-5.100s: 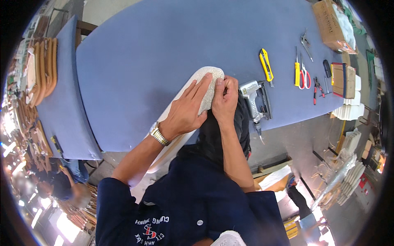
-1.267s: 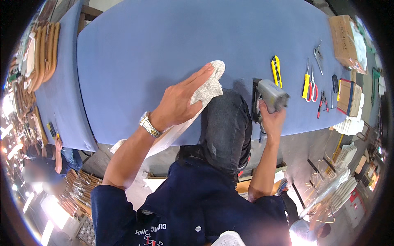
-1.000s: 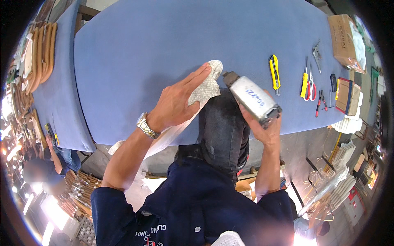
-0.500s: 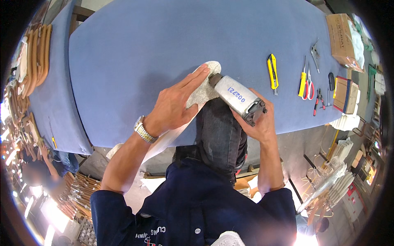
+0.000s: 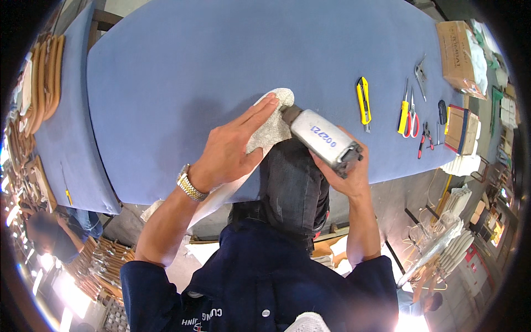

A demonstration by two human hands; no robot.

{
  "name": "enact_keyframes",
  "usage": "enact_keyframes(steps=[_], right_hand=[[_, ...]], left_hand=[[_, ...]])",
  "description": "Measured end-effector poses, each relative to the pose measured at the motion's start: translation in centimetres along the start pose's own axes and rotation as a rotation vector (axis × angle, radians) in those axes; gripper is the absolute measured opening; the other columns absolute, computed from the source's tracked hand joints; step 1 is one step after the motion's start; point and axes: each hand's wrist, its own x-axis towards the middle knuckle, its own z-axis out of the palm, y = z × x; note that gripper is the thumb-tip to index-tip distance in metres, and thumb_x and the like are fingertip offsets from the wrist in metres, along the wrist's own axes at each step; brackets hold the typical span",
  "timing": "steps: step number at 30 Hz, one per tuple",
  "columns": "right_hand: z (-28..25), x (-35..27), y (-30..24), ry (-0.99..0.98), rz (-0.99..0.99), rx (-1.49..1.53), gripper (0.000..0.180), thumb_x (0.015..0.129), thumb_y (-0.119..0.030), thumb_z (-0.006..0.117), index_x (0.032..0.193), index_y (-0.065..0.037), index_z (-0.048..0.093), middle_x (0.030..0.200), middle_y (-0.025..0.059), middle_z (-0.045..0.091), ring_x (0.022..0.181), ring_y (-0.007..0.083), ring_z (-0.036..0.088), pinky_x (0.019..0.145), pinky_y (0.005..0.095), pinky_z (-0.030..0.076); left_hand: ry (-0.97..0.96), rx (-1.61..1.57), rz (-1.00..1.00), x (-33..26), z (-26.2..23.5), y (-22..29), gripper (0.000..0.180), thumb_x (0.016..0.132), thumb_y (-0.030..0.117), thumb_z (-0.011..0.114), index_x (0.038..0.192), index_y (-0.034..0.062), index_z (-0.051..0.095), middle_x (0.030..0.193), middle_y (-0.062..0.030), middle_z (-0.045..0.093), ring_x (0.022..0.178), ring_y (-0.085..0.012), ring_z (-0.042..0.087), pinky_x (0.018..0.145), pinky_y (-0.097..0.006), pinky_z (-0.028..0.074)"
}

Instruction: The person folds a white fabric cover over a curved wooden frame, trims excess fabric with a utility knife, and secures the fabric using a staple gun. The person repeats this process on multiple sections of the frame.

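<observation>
A long, narrow padded piece in grey-beige woven fabric [image 5: 271,128] slants across my lap at the near edge of the blue table, its rounded end pointing away from me. My left hand [image 5: 229,149] lies on its left side, fingers stretched along the fabric and thumb spread apart. A silver-grey staple gun [image 5: 321,135] with a dark nose is in my right hand [image 5: 351,171], fingers wrapped round it from below. The nose is at the fabric's right edge near the rounded end; whether it touches cannot be told. The gun's handle is mostly hidden beneath its body.
On the blue table [image 5: 221,55] to the right lie a yellow utility knife [image 5: 363,102], a yellow-handled tool [image 5: 404,117], red-handled scissors [image 5: 412,119] and pliers [image 5: 425,138]. Beyond stands a cardboard box [image 5: 454,52]. Curved wooden frames [image 5: 48,77] are stacked at far left; other people work nearby.
The staple gun has shifted slightly to the right against the fabric piece. My left hand keeps its place on the fabric. The whole view has moved a little.
</observation>
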Motion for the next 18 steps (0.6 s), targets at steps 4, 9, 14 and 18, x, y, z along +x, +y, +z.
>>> enact_keyframes(steps=[4,9,14,18], right_hand=[[-0.9,0.5,-0.5,-0.004,-0.109,-0.145,0.050,0.069,-0.009,0.083,0.114,0.006,0.067,0.107,0.0202,0.070,0.096,0.0330,0.071,0.086,0.0346,0.055],[0.1,2.3,-1.6,-0.083,-0.208,-0.125,0.041,0.079,-0.006,0.083,0.114,0.006,0.067,0.107,0.0140,0.075,0.094,0.0211,0.074,0.083,0.0314,0.057],[0.8,3.5,-1.9,-0.133,-0.337,-0.159,0.046,0.074,-0.005,0.084,0.115,0.007,0.066,0.110,0.0186,0.071,0.095,0.0269,0.073,0.083,0.0335,0.056],[1.0,3.2,-2.4,-0.108,-0.285,-0.155,0.047,0.073,-0.004,0.084,0.115,0.008,0.066,0.110,0.0186,0.070,0.095,0.0272,0.073,0.083,0.0337,0.056]], left_hand=[[-0.009,-0.033,0.021,0.4,-1.4,-1.6,0.089,0.074,0.008,0.064,0.159,0.0150,0.040,0.163,-0.0109,0.042,0.134,-0.0319,0.058,0.098,-0.039,0.056],[-0.020,-0.172,0.004,0.7,-2.1,-1.8,0.085,0.072,0.005,0.059,0.155,0.0053,0.044,0.163,-0.0190,0.040,0.149,-0.0363,0.041,0.123,-0.042,0.034],[-0.015,-0.183,0.004,0.5,-1.9,-1.9,0.084,0.073,0.008,0.059,0.155,0.0057,0.044,0.162,-0.0208,0.041,0.149,-0.0362,0.040,0.123,-0.043,0.033],[-0.025,-0.187,-0.021,0.5,-1.9,-1.6,0.086,0.071,0.008,0.059,0.156,0.0067,0.044,0.162,-0.0202,0.041,0.149,-0.0356,0.040,0.123,-0.043,0.034]])
